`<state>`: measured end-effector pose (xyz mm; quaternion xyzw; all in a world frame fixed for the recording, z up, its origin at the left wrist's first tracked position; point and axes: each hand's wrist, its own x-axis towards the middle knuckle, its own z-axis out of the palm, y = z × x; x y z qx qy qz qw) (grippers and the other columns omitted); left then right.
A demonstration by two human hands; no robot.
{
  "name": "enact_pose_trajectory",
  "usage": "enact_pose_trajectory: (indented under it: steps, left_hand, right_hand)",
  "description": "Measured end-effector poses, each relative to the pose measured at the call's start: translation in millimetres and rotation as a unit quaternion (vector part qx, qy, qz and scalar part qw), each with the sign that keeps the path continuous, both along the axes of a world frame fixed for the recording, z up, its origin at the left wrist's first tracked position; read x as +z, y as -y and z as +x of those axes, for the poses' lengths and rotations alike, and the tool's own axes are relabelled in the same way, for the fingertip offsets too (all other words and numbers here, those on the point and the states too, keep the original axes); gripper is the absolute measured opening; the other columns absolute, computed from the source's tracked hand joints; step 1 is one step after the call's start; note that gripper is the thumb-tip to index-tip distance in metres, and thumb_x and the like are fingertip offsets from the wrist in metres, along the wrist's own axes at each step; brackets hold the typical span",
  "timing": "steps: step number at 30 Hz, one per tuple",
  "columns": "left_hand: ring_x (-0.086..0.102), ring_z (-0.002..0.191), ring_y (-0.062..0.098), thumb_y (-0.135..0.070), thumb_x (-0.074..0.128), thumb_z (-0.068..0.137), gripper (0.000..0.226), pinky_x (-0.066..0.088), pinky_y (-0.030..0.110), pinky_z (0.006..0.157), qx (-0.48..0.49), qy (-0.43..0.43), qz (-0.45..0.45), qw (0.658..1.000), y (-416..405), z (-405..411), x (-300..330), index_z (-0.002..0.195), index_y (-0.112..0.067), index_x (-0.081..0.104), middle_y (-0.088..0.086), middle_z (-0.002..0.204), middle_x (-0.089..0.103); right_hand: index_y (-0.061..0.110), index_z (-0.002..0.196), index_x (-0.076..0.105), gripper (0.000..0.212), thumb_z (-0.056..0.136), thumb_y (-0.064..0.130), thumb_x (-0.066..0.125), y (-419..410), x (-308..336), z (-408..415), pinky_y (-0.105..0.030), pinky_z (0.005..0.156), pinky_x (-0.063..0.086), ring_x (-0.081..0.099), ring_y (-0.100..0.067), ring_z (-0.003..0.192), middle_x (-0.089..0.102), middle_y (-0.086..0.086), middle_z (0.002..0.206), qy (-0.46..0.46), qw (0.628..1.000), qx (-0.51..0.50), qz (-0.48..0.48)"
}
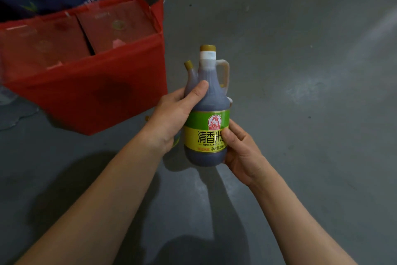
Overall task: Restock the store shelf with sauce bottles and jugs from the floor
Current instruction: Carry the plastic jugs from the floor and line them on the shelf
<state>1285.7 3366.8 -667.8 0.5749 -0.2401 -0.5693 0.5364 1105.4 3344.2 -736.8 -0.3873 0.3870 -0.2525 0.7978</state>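
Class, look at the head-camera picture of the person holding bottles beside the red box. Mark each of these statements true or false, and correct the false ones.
1. The front bottle has a green and yellow label. True.
2. The left hand hangs idle. False: its thumb and fingers grip the bottle's shoulder.
3. A second bottle shows behind the front one. True.
4. The front bottle lies on the grey floor. False: both hands hold it upright above the floor.
5. The right hand holds the bottle near its base. True.
6. The red box stands to the right of the hands. False: it is to their left.
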Motion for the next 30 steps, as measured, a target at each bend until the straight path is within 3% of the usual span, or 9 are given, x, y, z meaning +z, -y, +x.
enact_pose_trajectory:
  steps: [5,9,13,16,22,27,30]
  left_hand:
    - [0.073,0.1,0.028,-0.045,0.072,0.079,0.047,0.052,0.051,0.1,0.006,-0.019,0.008,1.0,12,3,-14,0.111,-0.012,0.073,0.011,0.104,0.076]
    - [0.071,0.104,0.033,-0.051,0.08,0.074,0.058,0.048,0.053,0.103,-0.013,-0.046,0.022,0.999,23,8,-25,0.115,-0.01,0.072,0.014,0.109,0.074]
    - [0.073,0.098,0.025,-0.042,0.072,0.08,0.043,0.055,0.04,0.093,-0.018,-0.066,0.047,0.997,23,7,-26,0.109,-0.01,0.073,0.011,0.104,0.076]
    - [0.072,0.104,0.024,-0.05,0.074,0.076,0.056,0.052,0.042,0.098,-0.039,-0.07,0.089,0.993,10,1,-15,0.119,-0.014,0.071,0.006,0.11,0.075]
    - [0.071,0.104,0.023,-0.055,0.074,0.062,0.071,0.051,0.043,0.101,-0.042,-0.079,0.132,0.987,-14,-11,55,0.119,-0.013,0.071,0.006,0.109,0.075]
    - [0.073,0.097,0.016,-0.054,0.071,0.066,0.057,0.052,0.038,0.098,-0.015,-0.069,0.163,0.984,-41,-3,137,0.108,-0.016,0.075,0.0,0.101,0.077]
    - [0.073,0.099,0.017,-0.054,0.072,0.062,0.062,0.053,0.037,0.097,0.012,-0.072,0.178,0.981,-61,11,191,0.111,-0.016,0.075,0.0,0.103,0.077]
  right_hand:
    - [0.013,0.142,0.056,0.097,0.06,0.049,0.094,5,-5,1,-0.07,0.103,0.041,0.065,-0.037,0.116,0.065,-0.022,0.133,-0.007,1.0,-0.017,0.014]
    - [0.012,0.139,0.059,0.094,0.059,0.048,0.095,11,-8,3,-0.055,0.095,0.054,0.067,-0.035,0.113,0.067,-0.021,0.129,-0.02,0.999,-0.024,0.03]
    - [0.011,0.14,0.058,0.096,0.06,0.048,0.095,4,-4,-1,-0.055,0.099,0.052,0.064,-0.038,0.119,0.065,-0.023,0.132,-0.036,0.997,-0.045,0.06]
    - [0.013,0.138,0.06,0.091,0.061,0.048,0.095,-15,13,-10,-0.057,0.101,0.051,0.064,-0.04,0.12,0.065,-0.022,0.131,-0.049,0.994,-0.048,0.08]
    - [0.016,0.136,0.063,0.09,0.059,0.053,0.094,-52,89,-20,-0.066,0.1,0.047,0.061,-0.044,0.122,0.065,-0.023,0.131,-0.098,0.985,-0.066,0.122]
    - [0.018,0.132,0.066,0.089,0.055,0.055,0.094,-71,172,-11,-0.066,0.102,0.044,0.062,-0.042,0.122,0.067,-0.02,0.13,-0.112,0.982,-0.061,0.14]
    - [0.018,0.132,0.066,0.089,0.057,0.055,0.094,-84,224,2,-0.062,0.1,0.047,0.063,-0.04,0.121,0.067,-0.019,0.13,-0.113,0.982,-0.037,0.144]
